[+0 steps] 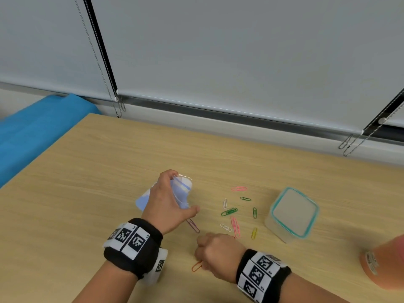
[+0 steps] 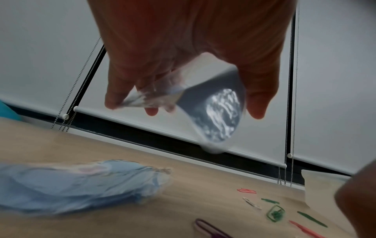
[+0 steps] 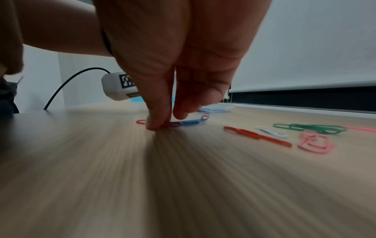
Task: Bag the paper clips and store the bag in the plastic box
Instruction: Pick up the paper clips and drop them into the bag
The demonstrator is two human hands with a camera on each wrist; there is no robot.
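Note:
My left hand (image 1: 182,192) grips a clear zip bag (image 1: 185,185) above the wooden table (image 1: 87,193); in the left wrist view the bag (image 2: 215,112) hangs between thumb and fingers. My right hand (image 1: 200,259) is down on the table near the front, and its thumb and forefinger (image 3: 168,122) pinch an orange-red paper clip (image 3: 174,124) lying flat. A blue clip (image 3: 193,121) lies just behind it. Several coloured paper clips (image 1: 228,212) are scattered between my hands and the plastic box (image 1: 293,213), whose teal-rimmed lid is on.
A pile of pale blue bags (image 2: 81,185) lies under my left hand. A purple clip (image 1: 193,225) is beside my left thumb. A peach-coloured roll (image 1: 382,261) sits at the right edge. Blue cloth (image 1: 32,132) lies beyond the table's left edge. Window blinds (image 1: 218,51) stand behind.

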